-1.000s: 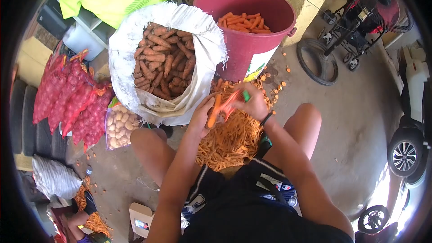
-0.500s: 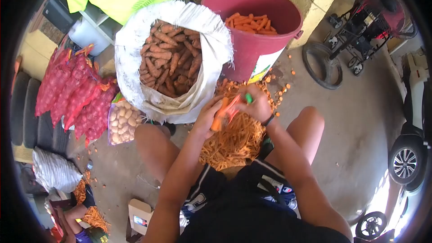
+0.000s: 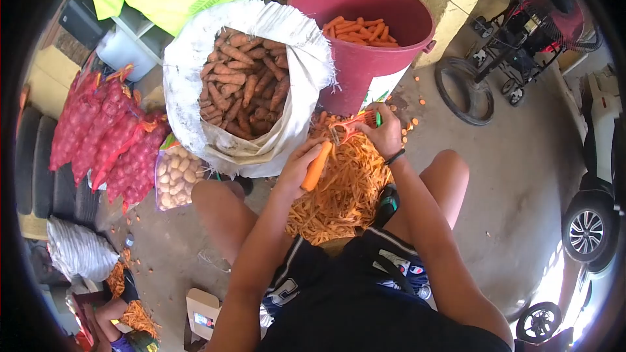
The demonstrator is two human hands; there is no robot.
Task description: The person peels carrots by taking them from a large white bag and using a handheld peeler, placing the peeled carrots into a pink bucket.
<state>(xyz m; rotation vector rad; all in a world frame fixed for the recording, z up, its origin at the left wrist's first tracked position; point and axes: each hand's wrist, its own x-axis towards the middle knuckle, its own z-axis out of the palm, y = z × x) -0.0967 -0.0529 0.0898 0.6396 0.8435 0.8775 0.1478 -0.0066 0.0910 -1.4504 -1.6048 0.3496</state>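
My left hand (image 3: 300, 166) is closed around a peeled orange carrot (image 3: 316, 168), held tilted with its upper end pointing away from me. In my right hand (image 3: 386, 132) is a peeler (image 3: 349, 127) with a red frame and a green part at the handle; its blade end sits just beyond the carrot's tip, apart from it. Below both hands lies a big heap of carrot peelings (image 3: 339, 202) between my legs. A white woven sack (image 3: 186, 101) of unpeeled carrots (image 3: 244, 85) stands ahead to the left, and a dark red bin (image 3: 385, 78) with peeled carrots (image 3: 362, 31) to the right of it.
Red mesh bags of onions (image 3: 107, 137) and a bag of potatoes (image 3: 179, 176) lie at the left. Cut carrot ends (image 3: 407, 132) are scattered by the bin. Part of another person (image 3: 107, 319) shows at lower left. A fan (image 3: 554, 10) stands at the upper right.
The peeler has moved off the carrot, away from me and to the right, with my right hand. My left hand still holds the carrot, now more fully visible.
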